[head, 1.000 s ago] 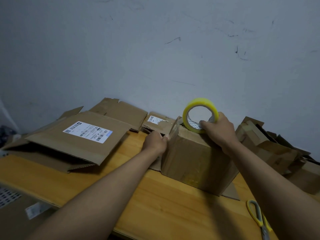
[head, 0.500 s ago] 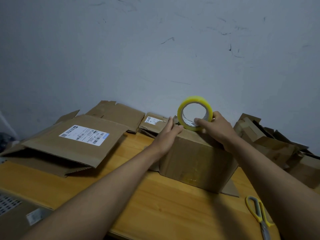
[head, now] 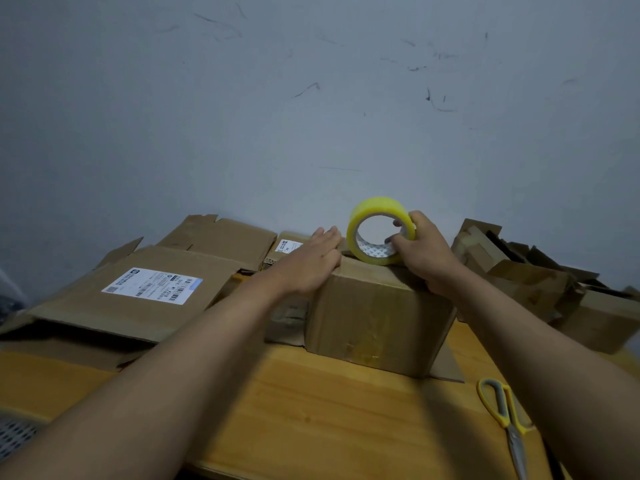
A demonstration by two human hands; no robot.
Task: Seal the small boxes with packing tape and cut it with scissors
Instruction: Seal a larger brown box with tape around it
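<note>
Nearest you on the wooden worktop [head: 311, 410], the yellow-handled scissors [head: 504, 415] lie untouched at the right edge. Beyond them the cardboard box [head: 377, 317] stands in the middle of the worktop. Your left hand [head: 313, 261] lies flat on the box's top left edge, fingers straight and holding nothing. Your right hand [head: 424, 252] grips the yellow roll of tape [head: 379, 232], which stands on edge on the box top. Flattened cartons [head: 138, 292] lie to the left, more boxes [head: 540, 282] are piled to the right, and a scuffed wall [head: 311, 116] rises behind.
</note>
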